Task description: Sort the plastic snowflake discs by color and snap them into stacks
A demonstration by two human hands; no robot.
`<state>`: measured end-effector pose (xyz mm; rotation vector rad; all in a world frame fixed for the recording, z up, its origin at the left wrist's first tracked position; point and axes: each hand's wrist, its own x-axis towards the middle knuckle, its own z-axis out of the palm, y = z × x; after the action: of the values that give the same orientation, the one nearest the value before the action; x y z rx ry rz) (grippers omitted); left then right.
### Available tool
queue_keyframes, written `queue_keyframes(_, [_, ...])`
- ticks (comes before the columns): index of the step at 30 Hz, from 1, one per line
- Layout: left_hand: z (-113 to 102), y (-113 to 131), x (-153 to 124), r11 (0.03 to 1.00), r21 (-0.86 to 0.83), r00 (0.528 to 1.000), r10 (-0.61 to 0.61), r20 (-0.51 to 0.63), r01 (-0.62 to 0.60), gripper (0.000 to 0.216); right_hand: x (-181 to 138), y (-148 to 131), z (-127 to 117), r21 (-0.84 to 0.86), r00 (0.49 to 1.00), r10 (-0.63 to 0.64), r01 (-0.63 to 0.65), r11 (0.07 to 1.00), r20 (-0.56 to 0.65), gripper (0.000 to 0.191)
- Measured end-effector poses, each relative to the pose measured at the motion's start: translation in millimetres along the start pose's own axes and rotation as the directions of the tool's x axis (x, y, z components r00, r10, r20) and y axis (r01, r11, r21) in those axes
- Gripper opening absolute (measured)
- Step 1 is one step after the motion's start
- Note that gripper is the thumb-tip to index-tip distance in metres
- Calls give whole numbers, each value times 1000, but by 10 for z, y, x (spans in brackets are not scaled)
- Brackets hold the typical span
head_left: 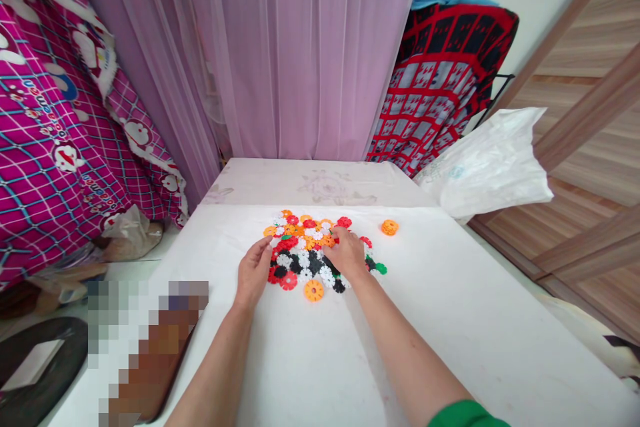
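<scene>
A heap of flower-shaped plastic discs (303, 260) in red, white, black, orange and a little green lies on the white-covered table. At the heap's left edge is my left hand (254, 272), its fingers slightly curved and apart, with nothing seen in it. My right hand (347, 255) reaches over the heap's right side. Its thumb and fingers are spread above the discs; whether the fingertips touch one is unclear. One orange disc (313, 291) sits at the near edge of the heap. Off to the right, several orange discs (390, 227) are gathered in a small pile.
The white cloth (310, 360) covers the nearer table, with a flowered surface (330, 185) behind. A blurred-out brown object (155, 367) lies at the left edge. At right hangs a white plastic bag (493, 163). Purple curtains (300, 53) close off the back.
</scene>
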<state>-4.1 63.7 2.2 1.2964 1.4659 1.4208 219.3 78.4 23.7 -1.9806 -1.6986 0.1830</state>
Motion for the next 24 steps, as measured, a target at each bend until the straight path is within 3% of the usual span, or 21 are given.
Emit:
queue_keyframes(6, [-5,0,2,1000,2,1000,4,8,-4,37,-247,82,-107,207,995,-19,40,977,-101,41])
queue_keyframes(12, [-2,-19,4,1000,-24,1000,14,14,-14,38,-855,41,-137,428,987,-156,159,890,-43,44])
queue_keyframes(16, [-1,-33,0,999,-32,1000,11,15,-11,38,-1009,-12,-105,431,983,-185,174,886,-16,45])
queue_keyframes(24, [-1,-25,-7,1000,-23,1000,11,13,-10,39,-1005,-69,-49,359,969,-245,240,902,-33,44])
